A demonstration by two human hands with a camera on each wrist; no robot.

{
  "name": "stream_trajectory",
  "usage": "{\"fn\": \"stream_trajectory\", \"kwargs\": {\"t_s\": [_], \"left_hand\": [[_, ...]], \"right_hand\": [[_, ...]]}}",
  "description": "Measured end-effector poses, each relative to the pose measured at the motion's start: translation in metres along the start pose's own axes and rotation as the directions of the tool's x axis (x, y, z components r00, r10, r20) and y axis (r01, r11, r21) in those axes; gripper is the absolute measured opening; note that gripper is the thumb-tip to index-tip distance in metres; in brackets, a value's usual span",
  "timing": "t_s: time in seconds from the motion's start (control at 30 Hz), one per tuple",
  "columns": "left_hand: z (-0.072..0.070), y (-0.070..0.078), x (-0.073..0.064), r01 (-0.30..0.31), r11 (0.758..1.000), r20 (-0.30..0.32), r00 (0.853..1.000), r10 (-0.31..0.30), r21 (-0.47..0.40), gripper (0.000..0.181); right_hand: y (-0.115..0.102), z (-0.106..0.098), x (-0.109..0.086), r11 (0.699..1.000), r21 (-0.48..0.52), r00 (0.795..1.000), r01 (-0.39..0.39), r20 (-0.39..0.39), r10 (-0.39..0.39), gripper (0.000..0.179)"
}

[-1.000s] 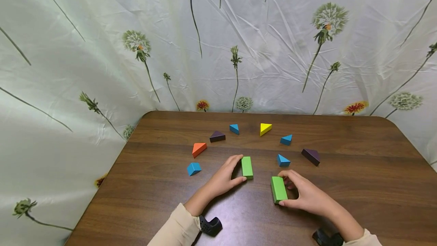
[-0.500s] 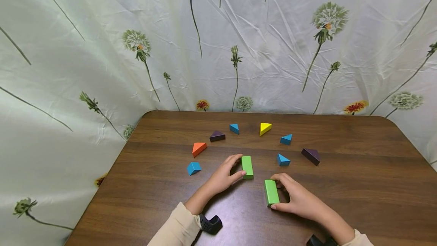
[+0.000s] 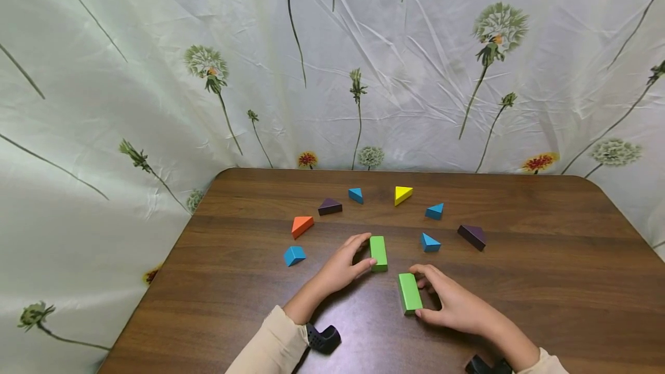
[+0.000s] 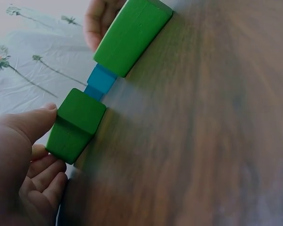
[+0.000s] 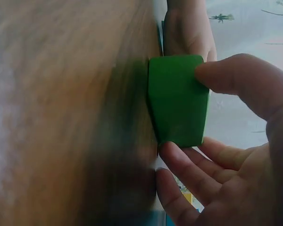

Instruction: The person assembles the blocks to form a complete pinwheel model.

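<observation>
Two green rectangular blocks lie side by side on the brown table. My left hand (image 3: 337, 269) holds the left block (image 3: 378, 253) by its ends, thumb at the near end and fingers at the far one. My right hand (image 3: 449, 300) grips the right block (image 3: 410, 293) in the same way. That right block sits a little nearer to me, with a narrow gap between the two. In the left wrist view, the left thumb (image 4: 35, 123) presses on the left block. The right wrist view has the right thumb and fingertips against the right block (image 5: 179, 101).
Several small blocks form a loose arc on the table (image 3: 239, 293): a blue one (image 3: 294, 255), an orange triangle (image 3: 302, 226), a dark triangle (image 3: 329, 207), a yellow triangle (image 3: 403, 195), a blue triangle (image 3: 430, 243) and another dark triangle (image 3: 472, 236). Behind hangs a flowered curtain (image 3: 415, 91).
My right hand has brought its green block leftward and slightly nearer to me, narrowing the gap. The left hand and its block have shifted very slightly right. The small blocks have stayed put.
</observation>
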State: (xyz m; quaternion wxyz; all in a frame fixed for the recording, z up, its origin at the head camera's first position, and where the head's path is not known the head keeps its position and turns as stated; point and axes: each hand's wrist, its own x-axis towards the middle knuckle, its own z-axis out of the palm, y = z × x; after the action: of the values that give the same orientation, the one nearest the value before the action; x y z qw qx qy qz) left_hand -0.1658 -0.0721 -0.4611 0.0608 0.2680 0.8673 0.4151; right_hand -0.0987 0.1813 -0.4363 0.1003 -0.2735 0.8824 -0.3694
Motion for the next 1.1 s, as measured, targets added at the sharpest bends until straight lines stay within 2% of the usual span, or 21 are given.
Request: {"fn": "stream_trajectory", "kwargs": {"t_s": [0.17, 0.3, 0.5, 1.1], "left_hand": [[0.002, 0.001, 0.003, -0.026, 1.0, -0.005, 1.0, 0.026, 0.012, 0.059], [0.004, 0.002, 0.005, -0.029, 1.0, 0.001, 1.0, 0.029, 0.011, 0.058], [0.004, 0.005, 0.006, -0.038, 0.999, 0.004, 0.999, 0.038, -0.018, 0.057], [0.005, 0.006, 0.005, -0.049, 0.999, 0.022, 0.999, 0.049, -0.002, 0.056]], "right_hand": [[-0.002, 0.001, 0.002, 0.998, 0.017, 0.998, 0.064, -0.004, -0.064, 0.06], [-0.005, 0.005, 0.004, 0.997, 0.015, 0.997, 0.081, -0.011, -0.081, 0.059], [-0.007, 0.011, 0.007, 0.997, 0.006, 0.996, 0.078, -0.035, -0.078, 0.058], [-0.01, 0.025, 0.014, 0.996, -0.024, 0.989, 0.083, -0.119, -0.085, 0.058]]}}
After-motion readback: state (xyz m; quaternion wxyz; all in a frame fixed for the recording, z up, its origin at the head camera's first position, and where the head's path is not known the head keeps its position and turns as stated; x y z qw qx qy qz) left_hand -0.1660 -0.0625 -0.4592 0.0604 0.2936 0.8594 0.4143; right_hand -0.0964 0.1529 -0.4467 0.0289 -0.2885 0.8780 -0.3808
